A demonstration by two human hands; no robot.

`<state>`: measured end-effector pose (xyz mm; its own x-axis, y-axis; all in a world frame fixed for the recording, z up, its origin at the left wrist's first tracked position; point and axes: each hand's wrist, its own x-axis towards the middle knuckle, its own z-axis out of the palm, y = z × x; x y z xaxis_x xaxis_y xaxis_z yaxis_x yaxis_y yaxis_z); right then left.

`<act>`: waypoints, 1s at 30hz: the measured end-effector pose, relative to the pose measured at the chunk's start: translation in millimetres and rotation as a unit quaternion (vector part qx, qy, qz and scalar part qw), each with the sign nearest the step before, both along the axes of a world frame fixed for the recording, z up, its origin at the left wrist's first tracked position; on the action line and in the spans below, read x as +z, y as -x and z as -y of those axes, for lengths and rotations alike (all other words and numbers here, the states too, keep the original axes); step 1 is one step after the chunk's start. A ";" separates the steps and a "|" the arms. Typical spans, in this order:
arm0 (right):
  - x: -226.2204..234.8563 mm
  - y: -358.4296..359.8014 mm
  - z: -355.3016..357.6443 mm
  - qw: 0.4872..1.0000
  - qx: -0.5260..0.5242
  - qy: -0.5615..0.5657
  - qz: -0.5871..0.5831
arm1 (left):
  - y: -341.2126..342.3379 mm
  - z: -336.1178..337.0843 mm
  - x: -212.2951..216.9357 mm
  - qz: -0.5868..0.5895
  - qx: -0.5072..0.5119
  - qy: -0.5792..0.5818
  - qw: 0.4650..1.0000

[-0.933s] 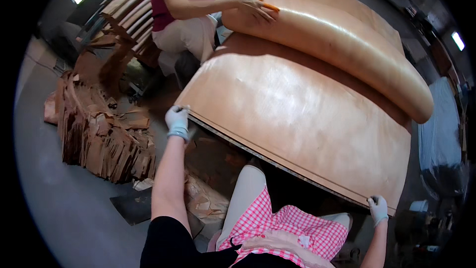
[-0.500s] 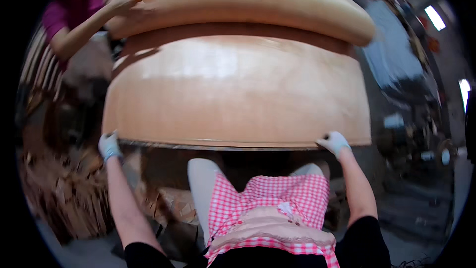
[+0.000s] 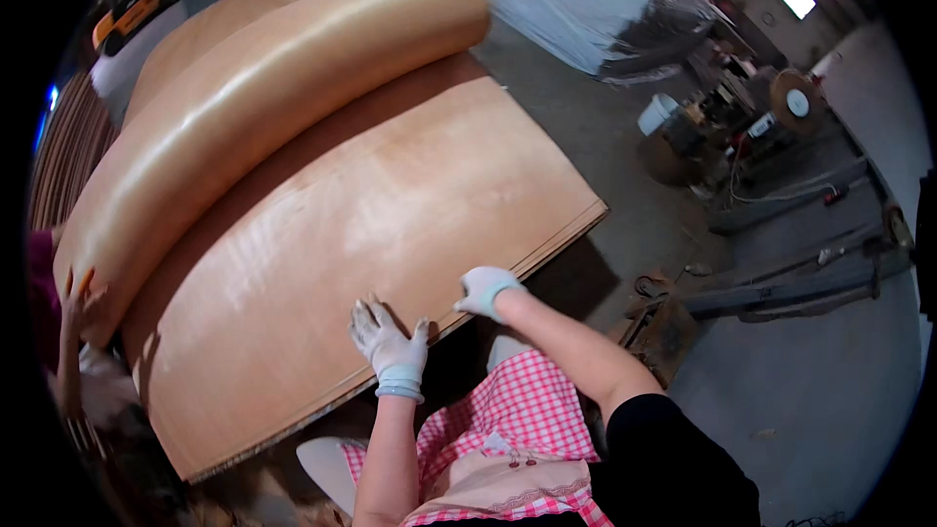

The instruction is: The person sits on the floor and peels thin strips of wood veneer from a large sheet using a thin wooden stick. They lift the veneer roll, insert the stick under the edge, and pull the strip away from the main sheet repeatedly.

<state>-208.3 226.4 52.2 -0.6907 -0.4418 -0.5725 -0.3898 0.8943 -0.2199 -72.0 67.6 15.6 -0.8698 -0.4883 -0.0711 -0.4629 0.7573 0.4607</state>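
Note:
A big stack of thin light-brown wood veneer sheets (image 3: 351, 224) lies in front of me. Its top sheet (image 3: 244, 107) is folded back toward the far side into a long rounded roll. My left hand (image 3: 388, 344), in a white glove, lies flat with fingers spread on the stack near its front edge. My right hand (image 3: 485, 290), also gloved, curls over that same front edge a little to the right. At the far left, another person's hand (image 3: 78, 293) holds the end of the rolled sheet.
Grey concrete floor (image 3: 800, 371) stretches to the right. Machinery with a round wheel (image 3: 795, 102), a white bucket (image 3: 658, 114) and cables stand at the upper right. A plastic-covered pile (image 3: 576, 0) sits at the top. More stacked sheets (image 3: 59, 146) stand on the left.
My view has swung to the right. Both my hands have come from the stack's outer corners to close together at its front edge. The other person is now at the far left.

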 end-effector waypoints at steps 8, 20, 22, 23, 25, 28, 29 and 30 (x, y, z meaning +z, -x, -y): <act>6.9 72.7 -113.9 0.998 -0.042 0.039 0.012 | 2.5 -0.8 -4.4 0.051 0.016 0.042 0.998; -32.3 188.5 -288.1 0.949 -0.285 -0.083 -0.108 | 0.7 -5.7 -4.1 0.057 0.008 0.065 0.996; -36.2 188.1 -306.1 0.905 -0.393 -0.069 -0.144 | 3.1 -7.7 -7.9 0.045 0.004 0.063 0.997; -33.4 183.8 -299.1 0.878 -0.446 -0.025 -0.170 | -0.6 -6.7 -3.4 0.050 0.014 0.062 0.997; -35.6 157.7 -282.8 0.818 -0.497 0.108 -0.268 | -1.6 -6.3 -0.1 0.045 0.018 0.057 0.997; -18.0 109.0 -223.9 0.867 -0.334 0.241 -0.281 | -9.1 -4.5 -5.6 -0.073 0.045 0.070 0.994; -13.8 85.0 -195.4 0.876 -0.297 0.270 -0.267 | -11.2 -3.1 -13.5 -0.152 0.024 0.053 0.987; -6.5 59.0 -167.2 0.888 -0.284 0.302 -0.200 | -10.7 -10.4 5.4 -0.103 -0.016 -0.069 0.992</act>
<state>-267.3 393.6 45.7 -0.9949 -0.1007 -0.0086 -0.0688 0.7371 -0.6723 -61.3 77.9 21.0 -0.8879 -0.4579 0.0446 -0.3252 0.6932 0.6432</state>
